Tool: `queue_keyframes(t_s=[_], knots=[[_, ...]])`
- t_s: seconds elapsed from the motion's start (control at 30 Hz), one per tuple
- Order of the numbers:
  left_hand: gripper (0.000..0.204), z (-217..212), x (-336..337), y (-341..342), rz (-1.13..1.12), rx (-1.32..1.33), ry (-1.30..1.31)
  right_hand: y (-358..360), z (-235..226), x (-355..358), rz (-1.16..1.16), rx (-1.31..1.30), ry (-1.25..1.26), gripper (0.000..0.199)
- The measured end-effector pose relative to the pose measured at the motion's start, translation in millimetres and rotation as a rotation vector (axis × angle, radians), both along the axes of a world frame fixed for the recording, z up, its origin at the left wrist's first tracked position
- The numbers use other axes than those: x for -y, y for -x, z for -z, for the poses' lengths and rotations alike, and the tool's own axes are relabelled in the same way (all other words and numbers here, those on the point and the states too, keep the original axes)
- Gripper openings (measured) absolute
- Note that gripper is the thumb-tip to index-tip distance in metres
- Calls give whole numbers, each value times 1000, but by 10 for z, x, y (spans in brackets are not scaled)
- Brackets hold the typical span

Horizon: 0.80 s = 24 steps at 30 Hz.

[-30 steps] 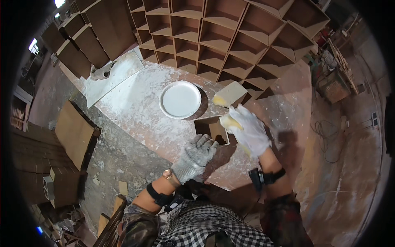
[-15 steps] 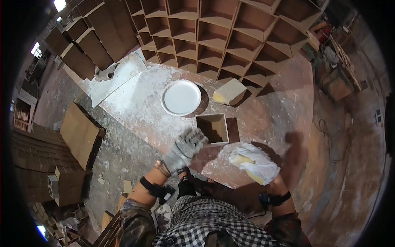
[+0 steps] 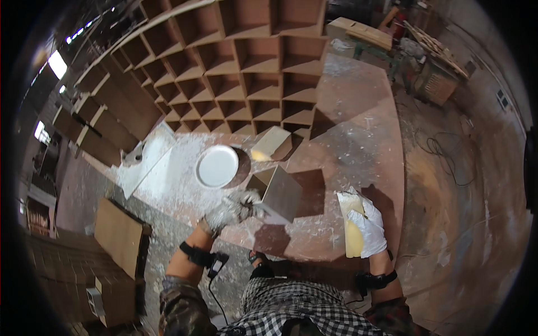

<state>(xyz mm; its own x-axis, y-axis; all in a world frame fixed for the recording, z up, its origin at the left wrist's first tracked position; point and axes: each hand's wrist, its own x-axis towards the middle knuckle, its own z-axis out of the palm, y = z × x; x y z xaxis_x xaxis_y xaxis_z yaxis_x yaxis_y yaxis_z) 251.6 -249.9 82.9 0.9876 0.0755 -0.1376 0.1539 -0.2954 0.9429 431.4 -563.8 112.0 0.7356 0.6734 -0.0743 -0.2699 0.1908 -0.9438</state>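
Observation:
A small open-topped wooden box (image 3: 284,193) is tipped, its opening turned to the left and a pale outer side facing right. My left hand (image 3: 231,210), in a grey-white work glove, is closed on the box's near-left edge. On the right, my right hand (image 3: 371,227), in a white glove, grips a yellow sponge (image 3: 353,238) with a whitish smeared top. That sponge is held apart from the box. Beyond the box stands a round white tub (image 3: 217,166) of white material. To its right lies a beige block (image 3: 273,144) with a yellow end.
A large wooden cubbyhole shelf (image 3: 224,84) fills the far side of the board (image 3: 358,151), which is smeared white on its left. Brown panels (image 3: 120,238) and stacked boxes stand at left. At far right are a workbench (image 3: 364,33) and a cable (image 3: 443,157) on the floor.
My left hand has taken hold of the box and tipped it over to the left. My right hand has turned the sponge more upright and moved slightly right. The view has shifted.

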Motion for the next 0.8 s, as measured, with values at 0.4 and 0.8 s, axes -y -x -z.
queue_keyframes(t_s=[0.4, 0.8], knots=[[22, 617, 556, 112, -141, 227, 177, 137, -264, -350, -132, 857, 403, 50], [28, 507, 455, 159, 52, -251, 560, 347, 555, -818, -248, 521, 321, 37]])
